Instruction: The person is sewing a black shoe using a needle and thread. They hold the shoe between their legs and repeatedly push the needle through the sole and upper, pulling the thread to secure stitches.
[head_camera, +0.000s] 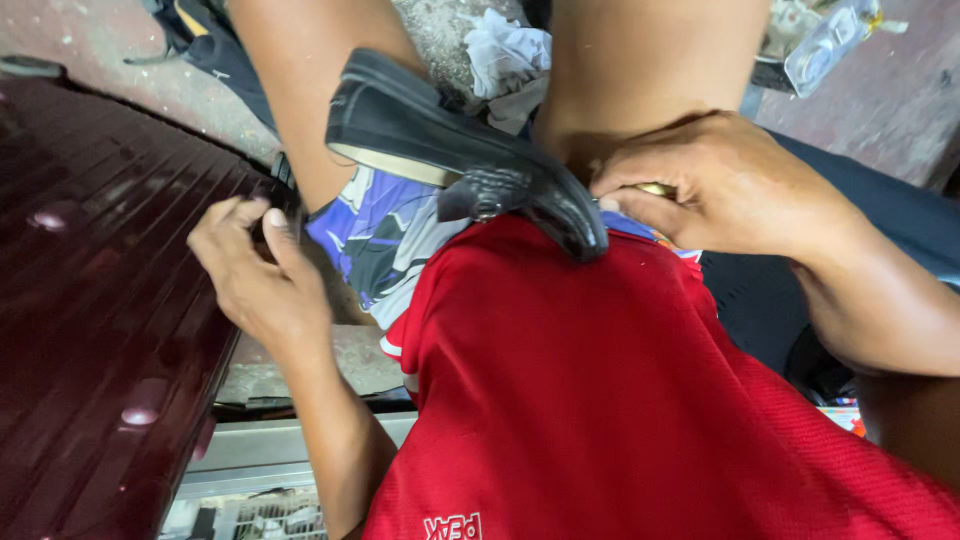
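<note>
Resting across the person's lap lay a glossy black leather loafer (460, 150), sole up, its toe touching the right hand (725, 185), which pinched something small and yellowish; the left hand (255, 270), fingers curled loosely, held nothing beside ribbed dark-red boards (90, 300)

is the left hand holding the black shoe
No, the left hand is off to the side, clear of the black shoe, which lies on the lap beside the right hand.
</note>
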